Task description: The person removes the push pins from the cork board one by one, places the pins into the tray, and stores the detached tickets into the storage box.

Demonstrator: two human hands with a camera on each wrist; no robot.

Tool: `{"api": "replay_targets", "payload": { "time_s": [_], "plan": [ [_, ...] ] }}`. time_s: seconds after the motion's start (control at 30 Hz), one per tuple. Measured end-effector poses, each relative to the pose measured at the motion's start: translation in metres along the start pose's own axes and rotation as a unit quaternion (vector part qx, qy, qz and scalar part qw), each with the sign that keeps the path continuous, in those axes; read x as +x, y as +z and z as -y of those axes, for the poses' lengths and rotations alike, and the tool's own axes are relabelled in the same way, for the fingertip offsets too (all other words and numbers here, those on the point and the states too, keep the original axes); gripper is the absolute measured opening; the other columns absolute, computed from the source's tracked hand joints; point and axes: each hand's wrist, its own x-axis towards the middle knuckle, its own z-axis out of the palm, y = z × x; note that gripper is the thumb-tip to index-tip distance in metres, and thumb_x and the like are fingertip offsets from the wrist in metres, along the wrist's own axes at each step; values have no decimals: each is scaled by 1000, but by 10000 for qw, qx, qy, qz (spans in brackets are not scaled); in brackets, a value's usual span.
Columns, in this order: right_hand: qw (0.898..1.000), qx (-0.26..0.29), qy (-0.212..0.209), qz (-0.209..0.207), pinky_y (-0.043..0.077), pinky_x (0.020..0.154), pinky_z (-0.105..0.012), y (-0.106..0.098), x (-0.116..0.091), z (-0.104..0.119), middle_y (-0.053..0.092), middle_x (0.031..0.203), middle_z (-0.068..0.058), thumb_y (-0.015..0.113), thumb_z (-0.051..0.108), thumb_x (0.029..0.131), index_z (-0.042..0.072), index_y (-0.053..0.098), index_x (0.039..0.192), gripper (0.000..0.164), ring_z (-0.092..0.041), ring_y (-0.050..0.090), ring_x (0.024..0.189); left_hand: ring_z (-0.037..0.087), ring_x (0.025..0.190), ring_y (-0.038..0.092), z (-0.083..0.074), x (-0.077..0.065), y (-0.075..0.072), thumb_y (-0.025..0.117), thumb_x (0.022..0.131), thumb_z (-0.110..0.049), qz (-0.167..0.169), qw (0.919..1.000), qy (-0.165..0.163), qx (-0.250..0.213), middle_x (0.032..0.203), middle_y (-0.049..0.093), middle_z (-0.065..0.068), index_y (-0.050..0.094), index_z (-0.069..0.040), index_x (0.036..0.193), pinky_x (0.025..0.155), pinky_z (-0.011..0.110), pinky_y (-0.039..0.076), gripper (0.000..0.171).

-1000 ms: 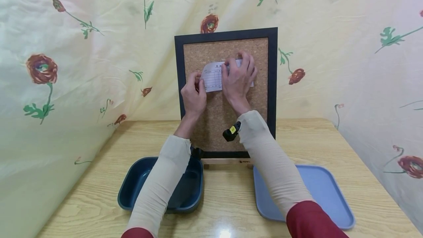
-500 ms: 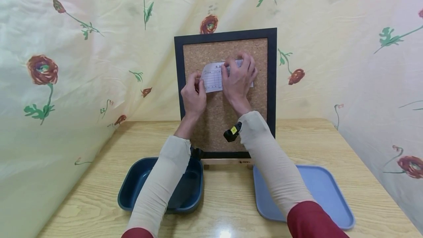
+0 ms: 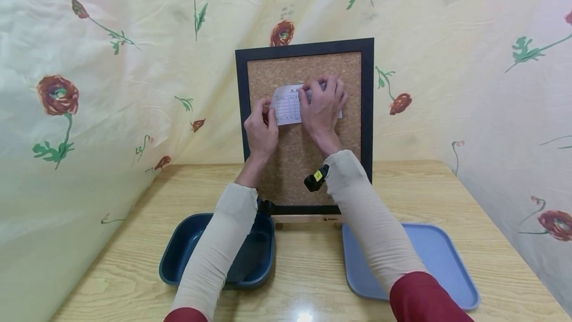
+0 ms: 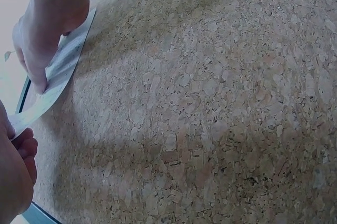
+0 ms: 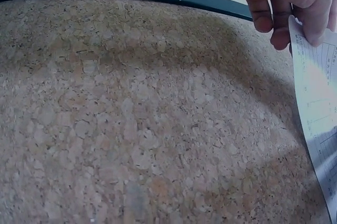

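This looked like a small set-up corner for tabletop work; whether it belonged to a home, an office or a lab could not be told. Creased, pale yellow cloth (image 3: 424, 24) with red flowers and green stems hung behind and at both sides. Before it stood a light wood-grained desk (image 3: 308, 267), bearing a black-framed cork board (image 3: 292, 158), a dark blue basin (image 3: 168, 252) and a flat, pale blue tray (image 3: 431, 250). A small black camera (image 3: 316, 178) sat at the right wrist.
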Motion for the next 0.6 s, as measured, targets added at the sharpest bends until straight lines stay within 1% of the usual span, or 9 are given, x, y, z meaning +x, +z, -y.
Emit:
{"api": "replay_targets", "payload": {
  "time_s": [0.17, 0.37, 0.6],
  "plan": [
    [10000, 85, -19, 22, 30, 94, -50, 0, 0, -1, 54, 116, -15, 61, 30, 99, 7, 72, 100, 25, -35, 43, 109, 28, 64, 57, 0, 0, 0, 56, 99, -2, -27, 10000, 59, 30, 79, 67, 22, 62, 5, 111, 61, 18, 38, 16],
    [9998, 173, -37, 30, 30, 94, -50, 0, 0, -3, 55, 116, -15, 62, 30, 98, 7, 71, 99, 24, -35, 43, 109, 27, 64, 56, 1, -1, 1, 56, 99, -2, -46, 10000, 72, 9, 79, 67, 21, 62, 5, 111, 60, 18, 37, 15],
    [9991, 396, -116, 47, 34, 92, -49, 0, 1, -6, 55, 116, -16, 65, 27, 96, 5, 71, 96, 23, -35, 45, 106, 26, 64, 56, 2, -1, 2, 55, 99, -2, -67, 9999, 78, 26, 78, 66, 21, 62, 5, 110, 60, 19, 37, 15]
  ]
}}
